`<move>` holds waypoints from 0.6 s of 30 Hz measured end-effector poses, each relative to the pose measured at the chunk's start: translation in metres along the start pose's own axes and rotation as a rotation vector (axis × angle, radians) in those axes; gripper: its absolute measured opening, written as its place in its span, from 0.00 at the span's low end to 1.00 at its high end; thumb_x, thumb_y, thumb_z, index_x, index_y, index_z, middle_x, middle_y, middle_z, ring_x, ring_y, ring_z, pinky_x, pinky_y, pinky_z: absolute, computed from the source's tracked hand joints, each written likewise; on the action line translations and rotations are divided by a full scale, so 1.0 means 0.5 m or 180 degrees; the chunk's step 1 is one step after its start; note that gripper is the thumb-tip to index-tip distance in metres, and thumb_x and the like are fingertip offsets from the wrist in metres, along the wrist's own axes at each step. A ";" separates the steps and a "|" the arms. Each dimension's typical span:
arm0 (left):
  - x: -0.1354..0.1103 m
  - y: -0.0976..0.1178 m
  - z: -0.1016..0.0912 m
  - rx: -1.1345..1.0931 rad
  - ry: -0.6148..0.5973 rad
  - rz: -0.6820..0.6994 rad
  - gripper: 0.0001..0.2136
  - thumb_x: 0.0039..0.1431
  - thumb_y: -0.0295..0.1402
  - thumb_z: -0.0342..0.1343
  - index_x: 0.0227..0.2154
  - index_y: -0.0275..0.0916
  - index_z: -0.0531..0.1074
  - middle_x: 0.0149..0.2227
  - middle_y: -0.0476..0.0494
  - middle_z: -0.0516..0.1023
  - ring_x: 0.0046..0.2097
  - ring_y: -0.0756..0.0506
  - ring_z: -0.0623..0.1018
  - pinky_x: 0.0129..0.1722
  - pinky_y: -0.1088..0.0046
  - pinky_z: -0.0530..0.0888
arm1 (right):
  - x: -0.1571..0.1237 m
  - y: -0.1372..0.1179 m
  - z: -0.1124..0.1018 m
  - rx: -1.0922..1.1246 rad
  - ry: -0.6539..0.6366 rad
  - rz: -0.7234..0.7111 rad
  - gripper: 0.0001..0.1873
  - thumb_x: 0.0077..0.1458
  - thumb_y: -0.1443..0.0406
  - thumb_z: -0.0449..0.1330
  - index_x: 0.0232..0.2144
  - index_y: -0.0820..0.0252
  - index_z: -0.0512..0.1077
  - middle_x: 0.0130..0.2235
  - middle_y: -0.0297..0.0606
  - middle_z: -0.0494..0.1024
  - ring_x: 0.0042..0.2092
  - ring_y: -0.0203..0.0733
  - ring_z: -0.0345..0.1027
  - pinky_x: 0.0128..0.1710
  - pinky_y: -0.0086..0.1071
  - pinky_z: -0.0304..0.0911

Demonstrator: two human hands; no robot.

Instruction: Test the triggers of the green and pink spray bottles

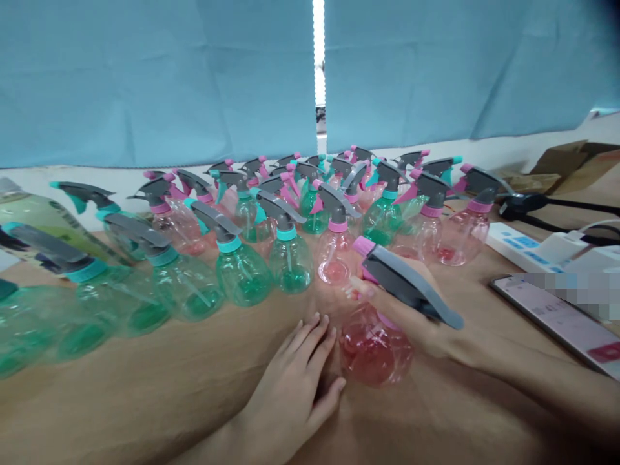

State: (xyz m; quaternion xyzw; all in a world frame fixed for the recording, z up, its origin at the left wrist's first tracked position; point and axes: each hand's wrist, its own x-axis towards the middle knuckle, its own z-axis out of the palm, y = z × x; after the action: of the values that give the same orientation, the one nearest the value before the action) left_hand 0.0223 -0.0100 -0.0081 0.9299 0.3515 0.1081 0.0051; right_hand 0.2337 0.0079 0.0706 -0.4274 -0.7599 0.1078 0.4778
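Note:
My right hand (407, 310) is wrapped round the neck of a pink spray bottle (375, 355), just under its grey and pink trigger head. The bottle tilts a little, and its clear pink body is close to the table. Palm down, my left hand (300, 371) rests on the wooden table (203, 394) left of that bottle, its fingers stretched out and holding nothing. Ahead of the hands stand a pink spray bottle (335, 248) and a green spray bottle (290, 258), both with grey trigger heads.
Several more green and pink spray bottles (245, 271) fill the left and back. At right lie a phone (552, 323), a white power strip (520, 245) with plugs, and black cables (527, 206). A cardboard box (576, 168) sits behind them, and a blue curtain (194, 77) hangs at the back.

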 end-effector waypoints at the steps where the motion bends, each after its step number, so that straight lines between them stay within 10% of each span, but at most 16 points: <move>1: 0.000 0.000 0.000 -0.0023 0.0009 -0.0002 0.25 0.64 0.38 0.50 0.60 0.30 0.59 0.62 0.34 0.61 0.63 0.38 0.59 0.59 0.55 0.61 | 0.000 0.001 0.001 0.0043 -0.0015 0.0001 0.18 0.57 0.62 0.56 0.20 0.56 0.54 0.18 0.24 0.50 0.18 0.28 0.44 0.14 0.26 0.43; 18: 0.003 0.005 -0.006 0.0022 -0.0131 -0.0008 0.23 0.64 0.38 0.51 0.58 0.29 0.62 0.63 0.33 0.59 0.63 0.36 0.60 0.58 0.53 0.62 | 0.003 -0.031 -0.019 -0.0004 -0.0546 0.0532 0.11 0.57 0.56 0.55 0.29 0.54 0.71 0.24 0.31 0.73 0.25 0.36 0.67 0.22 0.28 0.63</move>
State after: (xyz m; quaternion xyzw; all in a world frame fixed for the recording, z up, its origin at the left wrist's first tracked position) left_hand 0.0242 -0.0112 -0.0046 0.9315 0.3529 0.0878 0.0093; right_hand 0.2327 -0.0027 0.0855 -0.4787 -0.7598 0.1830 0.4001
